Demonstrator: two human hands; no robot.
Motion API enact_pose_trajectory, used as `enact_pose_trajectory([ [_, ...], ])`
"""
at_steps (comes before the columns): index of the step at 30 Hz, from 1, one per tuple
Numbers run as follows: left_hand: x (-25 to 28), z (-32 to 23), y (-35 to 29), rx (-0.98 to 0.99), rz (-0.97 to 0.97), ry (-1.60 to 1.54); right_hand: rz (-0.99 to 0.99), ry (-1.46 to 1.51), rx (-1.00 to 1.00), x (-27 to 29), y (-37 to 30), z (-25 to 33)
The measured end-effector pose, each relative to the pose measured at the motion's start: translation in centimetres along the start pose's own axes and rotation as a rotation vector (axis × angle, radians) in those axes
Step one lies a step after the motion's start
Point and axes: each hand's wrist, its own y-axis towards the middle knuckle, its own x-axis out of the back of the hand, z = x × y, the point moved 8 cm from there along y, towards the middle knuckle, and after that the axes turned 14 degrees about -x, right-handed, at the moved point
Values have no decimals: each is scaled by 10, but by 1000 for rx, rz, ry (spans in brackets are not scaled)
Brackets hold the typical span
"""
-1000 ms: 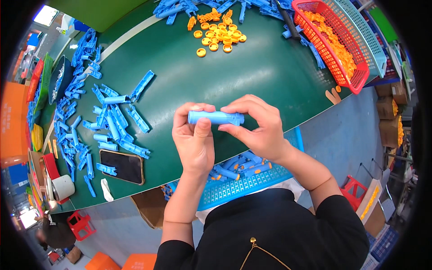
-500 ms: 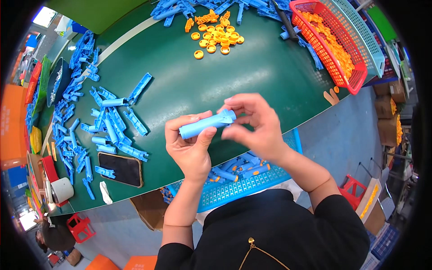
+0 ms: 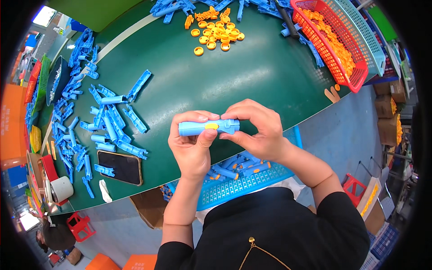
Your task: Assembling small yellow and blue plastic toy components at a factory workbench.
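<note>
Between my hands lies a blue plastic tube (image 3: 191, 128) with a yellow oval button (image 3: 211, 126) on its side, held level above the green table (image 3: 180, 85). My left hand (image 3: 191, 146) grips the tube's left part, its thumb just under the button. The fingers and thumb of my right hand (image 3: 256, 126) pinch the notched right end. Left of them is a loose heap of blue half-shell parts (image 3: 114, 121). Farther off sits a cluster of round orange-yellow caps (image 3: 220, 33), with ribbed orange pieces (image 3: 207, 14) behind it.
A blue basket (image 3: 243, 186) with assembled tubes stands at the table edge before me. At far right is a red basket (image 3: 330, 49) of orange parts. A phone (image 3: 119, 167) lies left, near a crumpled white tissue (image 3: 105, 191). More blue parts line the far edge.
The tube has turned level and rolled so its yellow button shows. My right hand's fingers, apart before, have closed on its right end.
</note>
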Motion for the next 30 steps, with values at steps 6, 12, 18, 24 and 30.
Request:
enact_pose_trajectory([
  [6,-10,-27,-1,-381,99,418,45,903,-608,-19,-6,-39],
  [12,-17,14,-18,379,130,22,236,601,-460,10,11,-32],
  [18,-12,22,-26,456,253,39,322,655,-481,-9,10,-19],
  [24,-10,15,-19,533,188,-45,240,796,-705,-18,14,-40],
  [30,-8,-55,-2,-461,435,983,623,790,-1016,-61,18,-56],
])
